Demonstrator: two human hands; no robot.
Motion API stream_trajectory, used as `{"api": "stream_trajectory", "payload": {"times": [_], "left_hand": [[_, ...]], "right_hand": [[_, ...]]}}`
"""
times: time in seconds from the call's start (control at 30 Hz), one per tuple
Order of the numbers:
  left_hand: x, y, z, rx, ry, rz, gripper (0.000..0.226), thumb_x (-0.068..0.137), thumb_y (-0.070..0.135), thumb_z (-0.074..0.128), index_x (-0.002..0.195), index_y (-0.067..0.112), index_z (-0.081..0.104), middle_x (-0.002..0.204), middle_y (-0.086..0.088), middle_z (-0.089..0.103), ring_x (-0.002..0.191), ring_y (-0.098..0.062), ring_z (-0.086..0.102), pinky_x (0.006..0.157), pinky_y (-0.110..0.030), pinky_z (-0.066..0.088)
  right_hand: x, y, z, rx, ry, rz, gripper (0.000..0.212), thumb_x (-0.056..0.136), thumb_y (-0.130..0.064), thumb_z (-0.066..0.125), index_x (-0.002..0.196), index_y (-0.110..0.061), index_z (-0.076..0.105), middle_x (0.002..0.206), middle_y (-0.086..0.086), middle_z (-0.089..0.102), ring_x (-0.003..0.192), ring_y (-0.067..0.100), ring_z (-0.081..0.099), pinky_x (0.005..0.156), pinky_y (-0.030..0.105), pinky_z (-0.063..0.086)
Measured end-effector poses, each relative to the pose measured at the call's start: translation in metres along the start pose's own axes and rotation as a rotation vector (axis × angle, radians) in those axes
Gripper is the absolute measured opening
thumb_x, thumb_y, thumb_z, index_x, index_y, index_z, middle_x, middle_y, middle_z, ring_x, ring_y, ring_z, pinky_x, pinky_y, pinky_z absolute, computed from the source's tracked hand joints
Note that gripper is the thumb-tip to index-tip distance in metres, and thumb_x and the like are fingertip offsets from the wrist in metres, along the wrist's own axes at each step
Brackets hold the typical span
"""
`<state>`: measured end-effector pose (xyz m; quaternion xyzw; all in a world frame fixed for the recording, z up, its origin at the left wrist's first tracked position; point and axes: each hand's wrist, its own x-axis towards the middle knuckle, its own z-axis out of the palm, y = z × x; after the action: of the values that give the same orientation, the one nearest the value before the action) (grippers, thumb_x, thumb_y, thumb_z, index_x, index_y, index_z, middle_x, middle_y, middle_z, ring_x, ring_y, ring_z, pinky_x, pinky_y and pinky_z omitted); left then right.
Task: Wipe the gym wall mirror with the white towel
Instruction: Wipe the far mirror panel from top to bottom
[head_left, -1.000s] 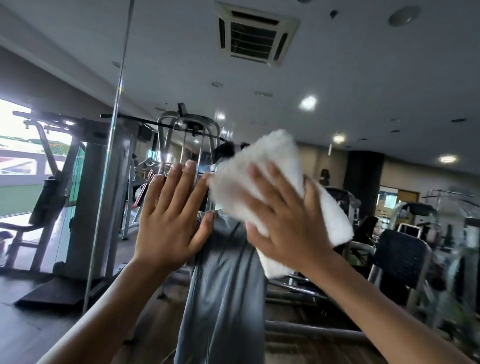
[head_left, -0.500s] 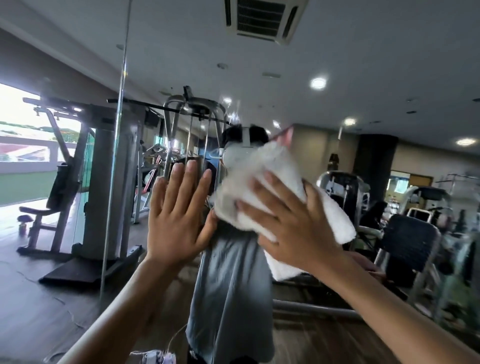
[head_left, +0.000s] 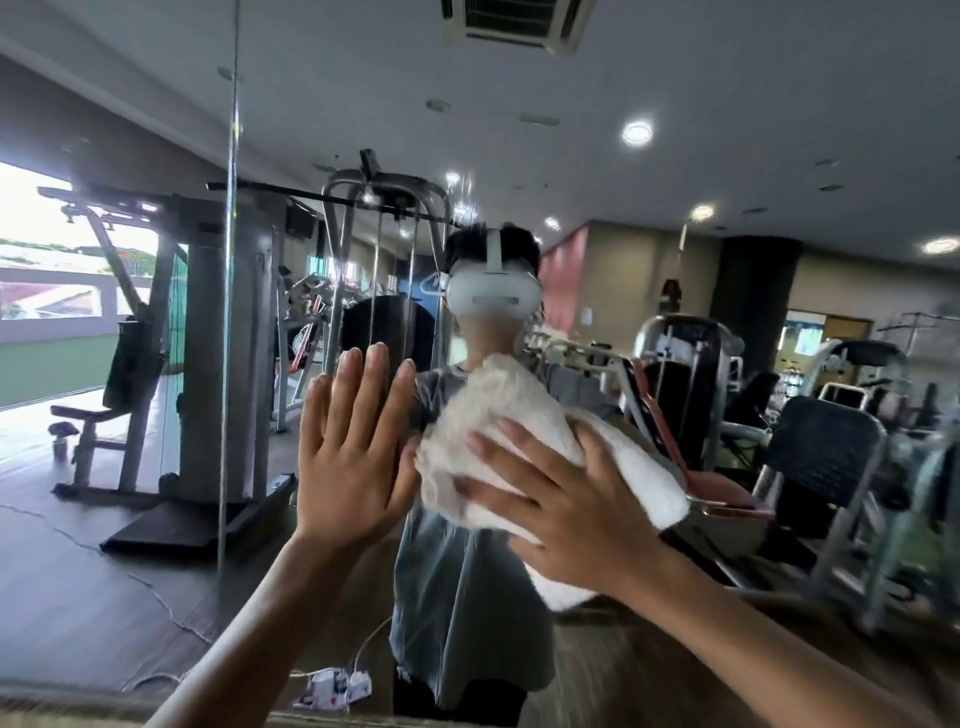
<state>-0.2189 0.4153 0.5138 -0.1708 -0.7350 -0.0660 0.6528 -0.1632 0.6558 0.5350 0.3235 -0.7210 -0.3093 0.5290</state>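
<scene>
The gym wall mirror (head_left: 649, 218) fills nearly the whole head view and reflects the gym and a person in a grey shirt with a white headset. My right hand (head_left: 566, 504) presses a bunched white towel (head_left: 498, 410) flat against the glass at centre, fingers spread and straight over the cloth. My left hand (head_left: 353, 441) lies flat on the mirror just left of the towel, fingers straight and pointing up, holding nothing. The lower part of the towel is hidden behind my right hand.
A vertical seam (head_left: 228, 291) between mirror panels runs left of my left hand. The mirror's bottom edge (head_left: 332, 719) sits low in the view. Weight machines (head_left: 208, 332) and a dark padded seat (head_left: 826, 457) appear only as reflections.
My right hand has slid the towel down the glass, uncovering the reflected headset. The camera has tilted lower. My left hand stays flat on the mirror.
</scene>
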Motion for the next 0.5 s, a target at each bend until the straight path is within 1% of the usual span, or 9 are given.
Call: {"api": "stream_trajectory", "payload": {"times": [0.07,0.1,0.17,0.27,0.3,0.33,0.4,0.43,0.5], "left_hand": [[-0.008,-0.001,0.000,0.006,0.006,0.001,0.062,0.099,0.033,0.030,0.156,0.008,0.029,0.164,-0.017,0.021,0.153,-0.035,0.016,0.123,-0.054,0.012],[-0.011,0.000,0.000,0.009,0.003,0.001,0.062,0.098,0.031,0.032,0.156,0.007,0.029,0.164,-0.016,0.021,0.153,-0.035,0.016,0.123,-0.054,0.012],[-0.013,0.000,0.001,0.019,0.003,-0.010,0.063,0.098,0.031,0.033,0.156,0.008,0.028,0.164,-0.016,0.022,0.153,-0.035,0.018,0.123,-0.054,0.013],[-0.011,0.002,0.001,0.021,0.007,-0.019,0.063,0.098,0.031,0.033,0.156,0.008,0.029,0.163,-0.017,0.024,0.152,-0.034,0.019,0.124,-0.053,0.013],[-0.011,0.003,0.001,0.016,0.007,-0.023,0.063,0.098,0.031,0.033,0.156,0.008,0.030,0.163,-0.017,0.025,0.152,-0.034,0.019,0.124,-0.053,0.013],[-0.011,0.003,0.001,0.009,0.005,-0.028,0.063,0.098,0.031,0.033,0.156,0.008,0.030,0.163,-0.017,0.025,0.153,-0.034,0.018,0.123,-0.053,0.013],[-0.016,0.002,0.002,-0.003,-0.002,-0.037,0.065,0.096,0.032,0.034,0.156,0.008,0.028,0.164,-0.016,0.022,0.154,-0.032,0.015,0.124,-0.052,0.011],[-0.021,0.002,0.002,-0.003,-0.010,-0.041,0.068,0.095,0.033,0.036,0.157,0.009,0.025,0.165,-0.014,0.017,0.154,-0.031,0.013,0.124,-0.052,0.009],[-0.041,0.004,0.003,-0.013,-0.043,-0.047,0.068,0.097,0.035,0.035,0.158,0.008,0.020,0.167,-0.011,0.011,0.155,-0.031,0.010,0.124,-0.051,0.006]], "right_hand": [[-0.028,0.024,-0.002,-0.013,-0.044,-0.110,0.068,0.082,-0.043,0.058,0.148,-0.038,0.045,0.162,-0.002,0.031,0.150,0.020,0.025,0.109,0.056,0.024],[-0.035,0.039,-0.005,-0.002,-0.053,-0.092,0.070,0.081,-0.043,0.057,0.150,-0.039,0.041,0.163,-0.002,0.028,0.151,0.020,0.023,0.109,0.057,0.023],[-0.031,0.065,-0.011,-0.004,-0.007,0.092,0.073,0.082,-0.043,0.056,0.151,-0.039,0.034,0.163,-0.001,0.025,0.151,0.022,0.021,0.106,0.058,0.025],[0.004,0.066,-0.018,-0.039,0.102,0.505,0.063,0.089,-0.042,0.053,0.151,-0.035,0.042,0.164,0.002,0.027,0.151,0.026,0.023,0.105,0.055,0.026],[0.016,0.056,-0.017,-0.036,0.113,0.588,0.063,0.091,-0.043,0.052,0.152,-0.034,0.042,0.165,0.002,0.025,0.152,0.026,0.020,0.107,0.056,0.023],[0.024,0.042,-0.015,-0.021,0.110,0.608,0.064,0.091,-0.043,0.051,0.153,-0.034,0.039,0.166,0.002,0.020,0.153,0.025,0.016,0.110,0.057,0.019],[0.023,0.004,-0.006,0.049,0.055,0.439,0.068,0.088,-0.038,0.052,0.154,-0.036,0.037,0.166,0.000,0.016,0.154,0.024,0.011,0.115,0.059,0.008],[0.015,-0.013,-0.001,0.074,0.023,0.287,0.067,0.087,-0.035,0.054,0.152,-0.037,0.040,0.166,-0.001,0.018,0.154,0.023,0.015,0.116,0.059,0.006],[-0.015,-0.027,0.004,0.047,-0.057,-0.017,0.060,0.087,-0.031,0.055,0.147,-0.036,0.048,0.163,-0.002,0.027,0.151,0.022,0.026,0.116,0.057,0.011]]}}
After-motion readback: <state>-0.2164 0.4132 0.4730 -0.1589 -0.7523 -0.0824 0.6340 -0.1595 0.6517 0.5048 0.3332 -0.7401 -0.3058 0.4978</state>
